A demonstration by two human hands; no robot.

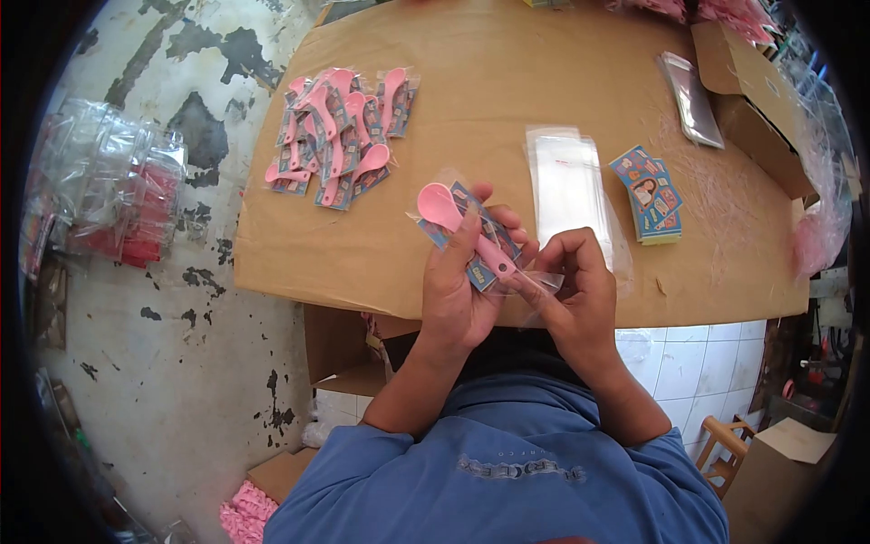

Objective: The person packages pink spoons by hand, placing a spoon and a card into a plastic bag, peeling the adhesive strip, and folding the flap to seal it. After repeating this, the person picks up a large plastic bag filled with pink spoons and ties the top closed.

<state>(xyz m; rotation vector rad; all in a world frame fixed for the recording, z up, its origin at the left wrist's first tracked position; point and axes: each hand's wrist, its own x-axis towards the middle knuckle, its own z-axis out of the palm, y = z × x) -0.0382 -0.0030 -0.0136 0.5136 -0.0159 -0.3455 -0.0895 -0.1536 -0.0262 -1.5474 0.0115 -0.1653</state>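
A pink spoon [439,207] lies over a blue printed card [482,275] in a clear plastic bag, just above the table's near edge. My left hand [456,286] is wrapped round it, thumb across the spoon's neck. My right hand [577,295] pinches the bag's open-looking end [541,282] beside the handle tip. Beyond my hands lies a stack of clear bags [571,181]. To its right is a stack of printed cards [648,199]. Several bagged pink spoons with cards [335,131] are heaped at the table's left.
The brown-covered table [462,91] bears another bundle of clear bags [691,98] and an open cardboard box [752,104] at the right. Plastic packs [109,181] hang or lie at the far left. A wooden stool [722,449] stands at the lower right.
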